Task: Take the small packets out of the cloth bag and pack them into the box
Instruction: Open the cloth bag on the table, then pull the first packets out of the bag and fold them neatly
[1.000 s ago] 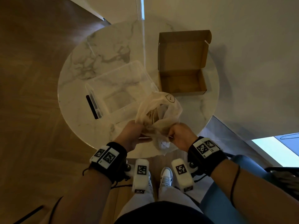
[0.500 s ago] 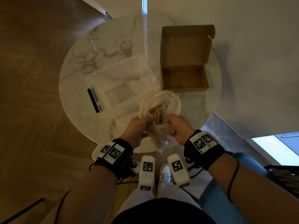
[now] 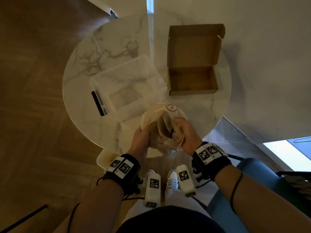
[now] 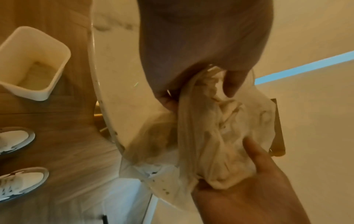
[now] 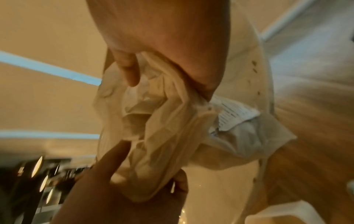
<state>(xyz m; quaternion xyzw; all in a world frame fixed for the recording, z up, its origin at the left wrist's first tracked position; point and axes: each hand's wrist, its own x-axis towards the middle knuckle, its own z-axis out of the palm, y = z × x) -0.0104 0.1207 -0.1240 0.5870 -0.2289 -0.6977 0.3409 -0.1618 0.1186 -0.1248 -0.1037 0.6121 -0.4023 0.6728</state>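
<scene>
A cream cloth bag with a round printed mark is held over the near edge of the round marble table. My left hand grips its left side and my right hand grips its right side, spreading the mouth. Dark brownish contents show inside the opening; single packets cannot be made out. In the left wrist view the bunched bag sits between both hands. In the right wrist view the bag hangs crumpled, with a printed label below it. The open cardboard box stands empty at the far right.
A clear plastic tub with a black handle stands on the table left of the box. A white bin sits on the wooden floor by the table. A blue chair is at my right. My white shoes are below.
Both hands have moved forward and closer together with the bag. The bag's mouth now stands more upright and gathered between them.
</scene>
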